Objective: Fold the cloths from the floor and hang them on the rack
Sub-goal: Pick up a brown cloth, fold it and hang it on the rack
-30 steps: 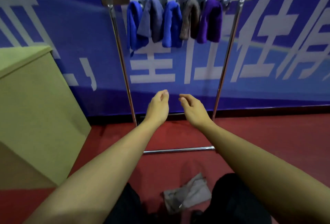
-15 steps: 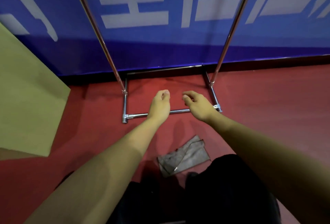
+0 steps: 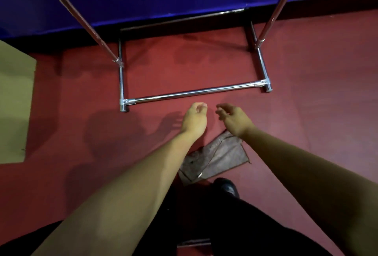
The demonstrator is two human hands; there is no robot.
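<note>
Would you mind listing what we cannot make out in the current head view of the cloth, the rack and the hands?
- Grey cloth: the left forearm and the right hand cover part of it.
- Rack: the top bar is cut off by the upper edge, so anything hanging there is unseen.
- Left hand: seen from the back; its curled fingers hide the palm.
- Dark shoe: too dim for detail.

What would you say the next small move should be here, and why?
Probably lower both hands to the grey cloth and pinch its far edge. It lies crumpled on the red floor by the person's feet, and the left hand and right hand hang loosely curled above it, holding nothing.
</note>
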